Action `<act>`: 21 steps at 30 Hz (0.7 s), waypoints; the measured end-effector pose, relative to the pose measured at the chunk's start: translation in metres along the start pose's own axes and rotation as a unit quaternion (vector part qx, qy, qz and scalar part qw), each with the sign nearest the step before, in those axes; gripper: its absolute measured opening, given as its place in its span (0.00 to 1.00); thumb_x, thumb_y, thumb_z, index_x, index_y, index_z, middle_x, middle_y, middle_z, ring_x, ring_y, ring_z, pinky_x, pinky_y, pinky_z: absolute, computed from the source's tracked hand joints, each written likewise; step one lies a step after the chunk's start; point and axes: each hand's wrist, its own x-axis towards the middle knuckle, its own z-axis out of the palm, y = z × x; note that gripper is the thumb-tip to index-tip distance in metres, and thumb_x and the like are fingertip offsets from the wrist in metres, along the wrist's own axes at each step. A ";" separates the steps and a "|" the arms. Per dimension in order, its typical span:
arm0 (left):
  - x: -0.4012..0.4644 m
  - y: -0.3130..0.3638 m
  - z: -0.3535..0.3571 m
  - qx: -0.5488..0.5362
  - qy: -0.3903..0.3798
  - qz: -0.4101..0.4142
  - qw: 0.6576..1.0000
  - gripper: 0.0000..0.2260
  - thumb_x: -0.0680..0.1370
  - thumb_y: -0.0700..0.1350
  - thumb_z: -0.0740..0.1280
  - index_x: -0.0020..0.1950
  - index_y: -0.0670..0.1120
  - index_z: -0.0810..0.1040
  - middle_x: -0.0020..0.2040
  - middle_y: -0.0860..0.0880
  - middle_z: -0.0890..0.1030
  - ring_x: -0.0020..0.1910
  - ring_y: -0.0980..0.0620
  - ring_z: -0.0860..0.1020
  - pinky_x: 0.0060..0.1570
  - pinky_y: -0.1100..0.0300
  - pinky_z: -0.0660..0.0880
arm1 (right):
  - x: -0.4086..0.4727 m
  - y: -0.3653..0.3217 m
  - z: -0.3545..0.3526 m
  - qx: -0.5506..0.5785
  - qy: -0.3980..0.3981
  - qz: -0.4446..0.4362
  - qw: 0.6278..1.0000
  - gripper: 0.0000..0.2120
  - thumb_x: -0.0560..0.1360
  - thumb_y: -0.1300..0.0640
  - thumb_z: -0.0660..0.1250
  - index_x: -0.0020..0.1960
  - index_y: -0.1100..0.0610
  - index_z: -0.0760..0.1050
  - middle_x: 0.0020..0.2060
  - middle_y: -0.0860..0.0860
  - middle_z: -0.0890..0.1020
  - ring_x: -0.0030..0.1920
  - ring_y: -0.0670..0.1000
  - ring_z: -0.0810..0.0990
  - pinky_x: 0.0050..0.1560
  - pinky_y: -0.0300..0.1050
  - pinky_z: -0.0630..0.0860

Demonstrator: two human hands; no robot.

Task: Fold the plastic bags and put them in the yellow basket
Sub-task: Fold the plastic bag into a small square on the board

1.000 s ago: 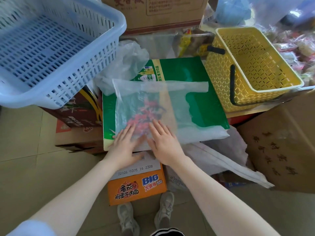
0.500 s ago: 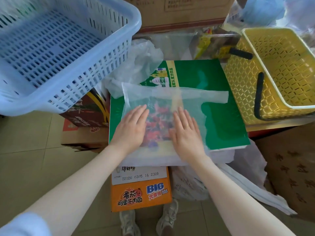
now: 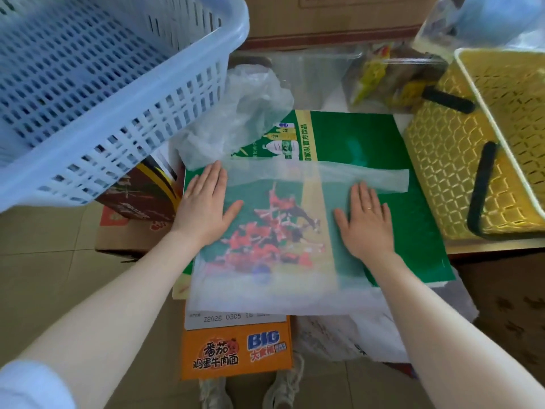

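Flanking the plastic bag (image 3: 283,231) under flat, straight fingers (image 3: 212,178): blue basket (image 3: 97,84) left, yellow basket (image 3: 460,160) right.

Between the left hand (image 3: 206,206) and right hand (image 3: 364,222) the flattened plastic bag (image 3: 280,231) lies open and unobstructed. The yellow basket (image 3: 460,172) walls off the right hand's outer side; the blue basket (image 3: 118,84) overhangs beyond the left hand.
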 end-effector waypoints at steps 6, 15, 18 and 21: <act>-0.080 0.008 -0.008 -0.077 0.029 0.232 0.969 0.25 0.81 0.57 0.47 0.68 0.42 0.67 0.69 0.43 0.69 0.69 0.48 0.63 0.70 0.58 0.52 | -0.067 -0.032 -0.011 0.074 0.086 -0.196 0.974 0.23 0.75 0.50 0.53 0.64 0.61 0.71 0.68 0.61 0.70 0.66 0.64 0.71 0.63 0.60 0.68; -0.141 -0.027 0.026 -0.043 0.008 0.263 0.964 0.39 0.69 0.49 0.72 0.75 0.46 0.55 0.69 0.45 0.67 0.74 0.53 0.54 0.72 0.55 0.56 | -0.133 -0.051 0.028 -0.059 0.009 -0.278 0.959 0.35 0.73 0.35 0.54 0.72 0.58 0.63 0.72 0.55 0.66 0.71 0.56 0.65 0.69 0.54 0.62; -0.139 -0.027 0.024 -0.057 0.086 0.277 0.955 0.15 0.77 0.42 0.63 0.63 0.40 0.74 0.62 0.43 0.76 0.63 0.46 0.74 0.60 0.48 0.73 | -0.135 -0.039 0.028 -0.054 0.025 -0.222 0.973 0.35 0.67 0.49 0.70 0.71 0.58 0.65 0.69 0.56 0.69 0.68 0.57 0.70 0.64 0.56 0.69; -0.141 -0.027 0.013 -0.074 0.118 0.301 0.943 0.23 0.82 0.47 0.47 0.56 0.41 0.80 0.55 0.46 0.81 0.55 0.49 0.80 0.57 0.54 0.74 | -0.138 -0.033 0.022 -0.028 0.074 -0.199 0.977 0.29 0.60 0.65 0.73 0.62 0.61 0.75 0.61 0.57 0.78 0.60 0.58 0.78 0.55 0.53 0.76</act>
